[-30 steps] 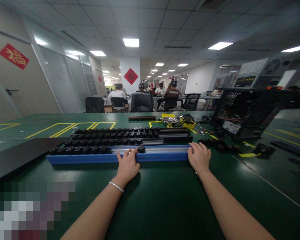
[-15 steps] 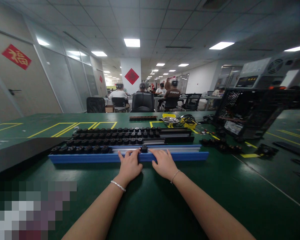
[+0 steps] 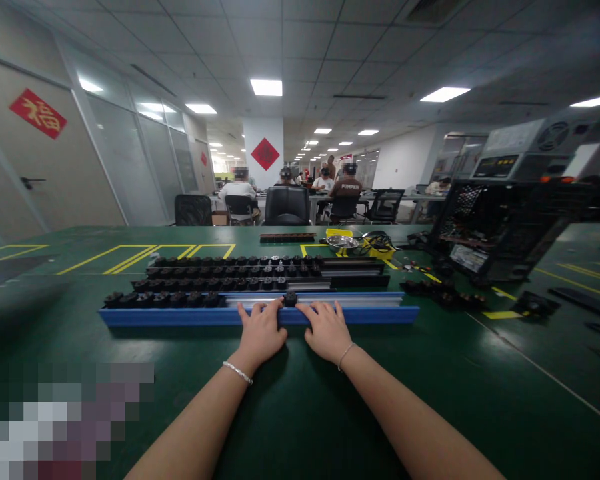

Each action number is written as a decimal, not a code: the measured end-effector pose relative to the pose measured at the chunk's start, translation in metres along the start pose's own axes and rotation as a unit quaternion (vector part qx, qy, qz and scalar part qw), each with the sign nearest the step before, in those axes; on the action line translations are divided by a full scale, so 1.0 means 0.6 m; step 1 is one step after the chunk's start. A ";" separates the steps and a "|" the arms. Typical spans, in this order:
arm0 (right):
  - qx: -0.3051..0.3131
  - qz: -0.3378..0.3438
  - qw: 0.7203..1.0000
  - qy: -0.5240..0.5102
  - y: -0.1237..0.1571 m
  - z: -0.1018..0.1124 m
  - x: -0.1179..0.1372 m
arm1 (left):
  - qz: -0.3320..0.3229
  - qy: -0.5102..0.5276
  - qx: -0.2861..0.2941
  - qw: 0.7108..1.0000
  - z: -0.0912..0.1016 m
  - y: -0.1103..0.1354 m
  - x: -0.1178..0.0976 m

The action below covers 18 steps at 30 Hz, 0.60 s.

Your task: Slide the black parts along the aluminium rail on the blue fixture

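A long blue power-strip rail (image 3: 375,315) with a silvery channel lies crosswise before me. In its middle sits one black socket module (image 3: 291,299). My left hand (image 3: 261,330) reaches over the near wall, fingertips at the module's left side. From the other side, my right hand (image 3: 327,329) has its fingertips against the module's right side, so the two hands grip it between them. Both thumbs rest on the near side of the rail. A row of black socket modules (image 3: 165,300) fills the rail's left part.
Behind lie black rails (image 3: 360,280) with more socket modules. A metal bowl (image 3: 343,242), a yellow tray (image 3: 380,250) with cables and an opened computer case (image 3: 485,227) stand farther back. Black parts (image 3: 445,297) lie at right. Several people sit across the room.
My right fingers have moved slightly left, closer to the module. A dark grey shape at the left has mostly gone from view. The left hand is nearly unchanged.
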State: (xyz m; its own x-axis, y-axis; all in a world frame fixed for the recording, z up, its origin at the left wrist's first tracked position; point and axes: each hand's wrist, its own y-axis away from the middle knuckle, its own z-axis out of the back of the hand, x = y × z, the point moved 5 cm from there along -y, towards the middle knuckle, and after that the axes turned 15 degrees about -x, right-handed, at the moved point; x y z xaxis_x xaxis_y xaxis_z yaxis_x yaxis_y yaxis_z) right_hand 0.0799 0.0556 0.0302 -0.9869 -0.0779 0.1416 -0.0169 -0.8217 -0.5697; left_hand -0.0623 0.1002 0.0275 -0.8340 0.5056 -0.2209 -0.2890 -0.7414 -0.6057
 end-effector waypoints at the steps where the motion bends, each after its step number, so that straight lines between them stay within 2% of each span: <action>1: 0.003 0.000 1.000 0.003 0.000 0.000 0.000 | -0.001 0.000 0.000 1.000 -0.001 0.000 0.000; 8: 0.016 0.013 1.000 0.020 -0.001 0.002 -0.002 | -0.006 0.009 -0.014 1.000 -0.003 0.001 0.000; 18: 0.013 0.029 0.999 0.033 -0.001 0.006 -0.002 | -0.025 -0.025 -0.006 0.999 -0.004 0.005 -0.002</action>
State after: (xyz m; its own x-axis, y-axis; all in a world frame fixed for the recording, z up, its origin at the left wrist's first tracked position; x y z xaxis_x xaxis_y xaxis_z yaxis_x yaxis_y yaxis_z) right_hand 0.0818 0.0541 0.0335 -0.9946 -0.0884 0.0543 0.0437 -0.8313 -0.5541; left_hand -0.0611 0.0985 0.0239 -0.8416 0.5186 -0.1510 -0.3258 -0.7105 -0.6237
